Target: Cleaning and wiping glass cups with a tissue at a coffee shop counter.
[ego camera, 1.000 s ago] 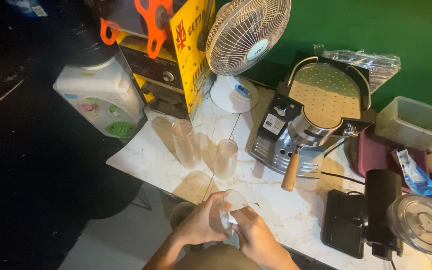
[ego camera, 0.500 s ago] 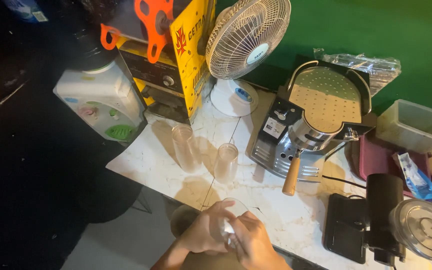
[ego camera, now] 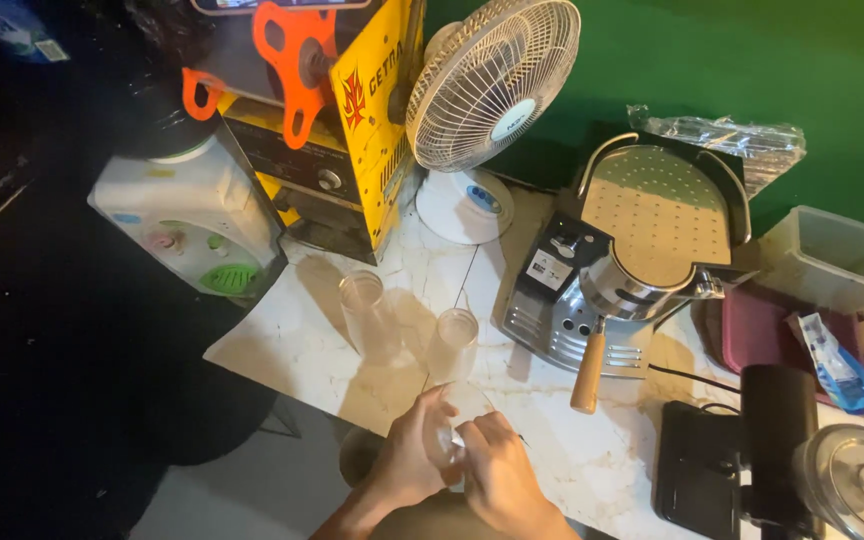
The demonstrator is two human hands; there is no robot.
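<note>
**Both hands on one clear cup at the counter's near edge**

At the near edge of the marble counter (ego camera: pixel 282 350), your left hand (ego camera: pixel 410 455) wraps its fingers round a clear plastic cup (ego camera: pixel 449 432), and your right hand (ego camera: pixel 497 478) closes on the same cup from the other side; both hands are curled shut about it, touching each other. You hold the cup just over the counter's edge, largely hidden by your fingers.

Just beyond your hands: a short clear cup (ego camera: pixel 456 342), upright on the counter. Left of it, a taller clear cup (ego camera: pixel 365 312), upright, near but apart.

Right of the cups: a steel coffee machine (ego camera: pixel 642 250) with a wooden-handled filter holder (ego camera: pixel 588 373) pointing toward you.

Near right: a black appliance (ego camera: pixel 742 450) and a round glass lid (ego camera: pixel 857 485).

Farther back: a white table fan (ego camera: pixel 487 90), a yellow machine with orange handles (ego camera: pixel 332 110), a white water dispenser (ego camera: pixel 192 220) at far left.

Far right: a clear plastic tub (ego camera: pixel 832 260), a blue packet (ego camera: pixel 837 365).
</note>
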